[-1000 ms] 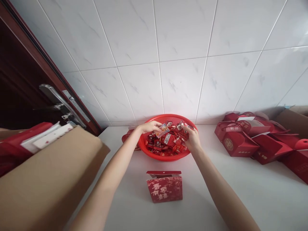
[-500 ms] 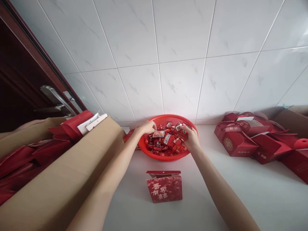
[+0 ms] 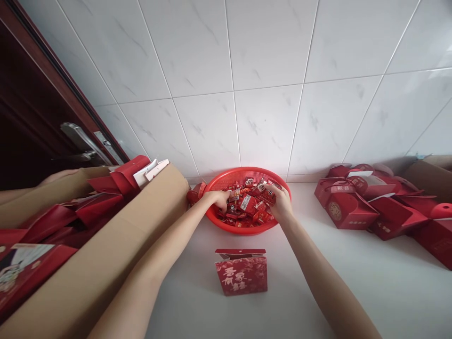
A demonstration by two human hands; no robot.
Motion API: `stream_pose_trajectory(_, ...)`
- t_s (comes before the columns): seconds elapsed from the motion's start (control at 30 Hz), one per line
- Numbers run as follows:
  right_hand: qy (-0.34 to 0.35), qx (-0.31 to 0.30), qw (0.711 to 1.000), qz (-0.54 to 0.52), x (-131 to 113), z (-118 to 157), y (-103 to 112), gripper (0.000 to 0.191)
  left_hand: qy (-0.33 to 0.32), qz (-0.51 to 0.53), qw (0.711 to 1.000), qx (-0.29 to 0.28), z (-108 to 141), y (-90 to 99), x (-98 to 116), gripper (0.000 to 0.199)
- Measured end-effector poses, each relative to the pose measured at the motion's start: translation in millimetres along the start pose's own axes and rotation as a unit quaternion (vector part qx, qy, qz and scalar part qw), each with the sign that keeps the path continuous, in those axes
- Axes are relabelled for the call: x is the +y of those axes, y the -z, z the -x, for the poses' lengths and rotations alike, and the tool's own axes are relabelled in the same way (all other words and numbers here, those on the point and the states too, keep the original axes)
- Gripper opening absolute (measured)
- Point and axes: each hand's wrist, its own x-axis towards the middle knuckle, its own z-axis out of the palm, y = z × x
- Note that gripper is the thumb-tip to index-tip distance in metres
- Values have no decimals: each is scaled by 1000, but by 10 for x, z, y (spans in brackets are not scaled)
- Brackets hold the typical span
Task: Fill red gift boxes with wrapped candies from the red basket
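A red plastic basket [image 3: 247, 230] full of small wrapped sweets [image 3: 247, 203] stands against the tiled wall. My left hand [image 3: 221, 200] reaches over its left side, fingers curled down among the sweets; what they hold, if anything, is hidden. At the basket's right side, my right hand [image 3: 280, 201] is closed on wrapped sweets [image 3: 267, 192]. Nearer to me stands a red paper box [image 3: 242, 277] with pale lettering, its top flaps partly apart.
On the left is a large cardboard box [image 3: 141, 221] of red packages, with another person's hand [image 3: 58, 176] at its far side. Several red boxes [image 3: 353, 207] lie on the right beside more cardboard. A dark door [image 3: 31, 103] is at the left.
My left hand has moved down and slightly left among the sweets, and a sweet near it has turned. The large cardboard box has shifted right and up. My right hand has barely moved.
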Motion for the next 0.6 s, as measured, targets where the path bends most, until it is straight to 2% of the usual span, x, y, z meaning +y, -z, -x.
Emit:
stream_pose_trajectory(0.1, -1, 1, 1000, 3, 1, 3, 3, 15, 37, 1, 999, -24, 36, 10, 29, 79)
stream_pose_trajectory(0.27, -6, 3, 1000, 6, 4, 12, -1, 17, 46, 52, 997, -26, 104, -21, 78, 53)
stream_pose_trajectory(0.4, -12, 8, 1000, 6, -2, 20, -8, 18, 52, 79, 995, -2, 145, 26, 87, 58)
stream_pose_trajectory(0.47, -9, 11, 1000, 6, -11, 25, -11, 19, 39, 101, 994, 20, 169, 86, 83, 55)
stream_pose_trajectory(0.6, -11, 10, 1000, 10, -20, 25, -12, 19, -15, 210, 976, 54, 237, 191, 57, 46)
